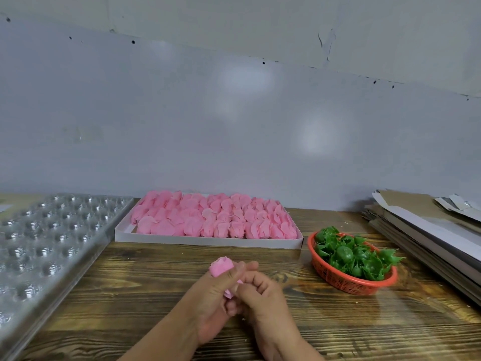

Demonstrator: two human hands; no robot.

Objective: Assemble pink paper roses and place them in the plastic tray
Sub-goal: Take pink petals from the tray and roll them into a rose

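Both hands meet low over the desk [130, 295]: left hand [216, 295] fingers curl round the pink rose [220, 268], bloom above them, while right hand [260, 295] fingers pinch its base, likely shaping it; plastic tray [52, 243] waits far left.

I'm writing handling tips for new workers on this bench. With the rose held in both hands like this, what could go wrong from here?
1. The left hand and right hand both curl around the small pink rose; squeezing could crush its paper petals.
2. The red basket of green calyxes sits near the right hand; a careless reach might tip it.
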